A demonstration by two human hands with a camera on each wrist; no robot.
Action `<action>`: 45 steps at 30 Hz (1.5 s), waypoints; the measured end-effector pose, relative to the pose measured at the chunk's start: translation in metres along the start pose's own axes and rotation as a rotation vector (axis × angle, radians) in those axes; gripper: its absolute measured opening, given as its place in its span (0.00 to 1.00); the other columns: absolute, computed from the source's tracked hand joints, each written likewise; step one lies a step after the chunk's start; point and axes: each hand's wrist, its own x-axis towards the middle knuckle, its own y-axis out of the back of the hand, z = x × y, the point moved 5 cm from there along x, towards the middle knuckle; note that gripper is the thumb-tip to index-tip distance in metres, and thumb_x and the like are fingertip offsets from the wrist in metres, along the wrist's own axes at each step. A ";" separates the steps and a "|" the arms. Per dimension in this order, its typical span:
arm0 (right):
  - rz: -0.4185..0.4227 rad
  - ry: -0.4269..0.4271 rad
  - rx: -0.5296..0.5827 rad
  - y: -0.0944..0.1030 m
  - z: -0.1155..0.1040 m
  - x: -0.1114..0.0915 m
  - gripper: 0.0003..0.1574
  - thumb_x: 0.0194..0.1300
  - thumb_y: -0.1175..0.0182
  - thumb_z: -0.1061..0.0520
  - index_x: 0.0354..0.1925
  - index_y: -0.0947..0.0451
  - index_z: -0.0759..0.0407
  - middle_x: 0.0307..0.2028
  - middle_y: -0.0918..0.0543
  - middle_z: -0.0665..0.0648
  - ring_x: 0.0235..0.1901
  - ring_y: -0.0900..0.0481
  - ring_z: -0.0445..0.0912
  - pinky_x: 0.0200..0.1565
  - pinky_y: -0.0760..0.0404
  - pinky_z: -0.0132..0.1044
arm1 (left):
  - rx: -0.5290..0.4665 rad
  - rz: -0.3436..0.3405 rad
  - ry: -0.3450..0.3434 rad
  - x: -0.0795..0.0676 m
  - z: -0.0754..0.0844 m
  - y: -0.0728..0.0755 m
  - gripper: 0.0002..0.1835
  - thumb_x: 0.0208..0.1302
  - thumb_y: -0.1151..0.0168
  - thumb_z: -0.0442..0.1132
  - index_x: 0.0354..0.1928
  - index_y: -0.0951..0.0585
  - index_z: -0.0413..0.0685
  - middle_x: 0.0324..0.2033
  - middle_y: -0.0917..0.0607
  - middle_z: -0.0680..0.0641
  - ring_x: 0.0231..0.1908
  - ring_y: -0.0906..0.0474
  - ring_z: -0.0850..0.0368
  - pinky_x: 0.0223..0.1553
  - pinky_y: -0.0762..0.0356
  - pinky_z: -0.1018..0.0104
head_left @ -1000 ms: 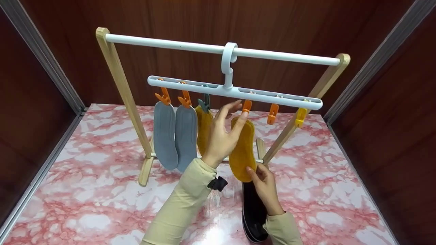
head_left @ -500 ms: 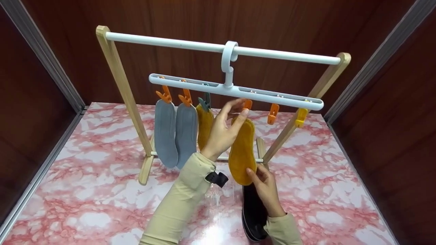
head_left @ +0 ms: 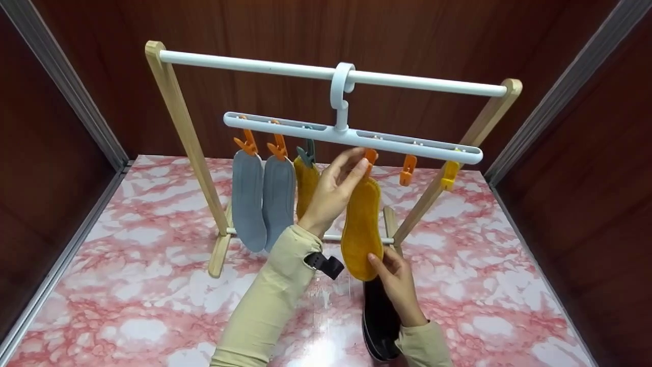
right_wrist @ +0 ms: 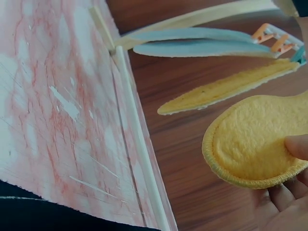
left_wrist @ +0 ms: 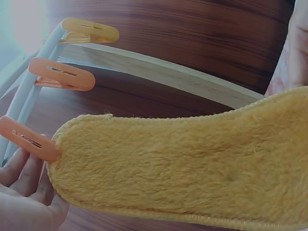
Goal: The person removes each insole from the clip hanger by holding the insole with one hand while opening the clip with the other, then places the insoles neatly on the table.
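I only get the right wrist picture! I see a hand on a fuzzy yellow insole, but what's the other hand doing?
Observer: The left hand is holding an orange clip at the top end of the yellow insole.
Operator: Ooh, are there more clips past that one?
Observer: Yes, to the right of it a second orange clip and a yellow clip hang from the same white hanger, with nothing in them.
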 end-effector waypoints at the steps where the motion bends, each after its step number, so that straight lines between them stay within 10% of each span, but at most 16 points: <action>1: 0.000 -0.003 0.002 0.000 0.000 0.000 0.17 0.66 0.43 0.67 0.50 0.26 0.79 0.43 0.18 0.68 0.40 0.19 0.39 0.45 0.20 0.31 | -0.012 -0.010 -0.004 0.000 0.000 0.000 0.20 0.72 0.49 0.37 0.63 0.30 0.39 0.59 0.23 0.41 0.57 0.28 0.54 0.61 0.31 0.66; 37: 0.027 -0.025 0.016 0.008 0.005 -0.011 0.17 0.64 0.40 0.67 0.47 0.25 0.79 0.35 0.13 0.51 0.36 0.16 0.40 0.41 0.18 0.32 | -0.062 0.058 -0.028 0.008 -0.001 -0.006 0.14 0.70 0.46 0.35 0.54 0.27 0.39 0.49 0.18 0.42 0.52 0.25 0.44 0.48 0.23 0.67; 45: 0.041 -0.040 -0.014 0.012 0.007 -0.015 0.17 0.63 0.40 0.67 0.48 0.24 0.78 0.35 0.13 0.50 0.36 0.16 0.39 0.42 0.18 0.31 | -0.064 0.064 -0.030 0.009 -0.001 -0.008 0.15 0.70 0.46 0.35 0.55 0.27 0.38 0.49 0.18 0.42 0.49 0.24 0.55 0.53 0.24 0.64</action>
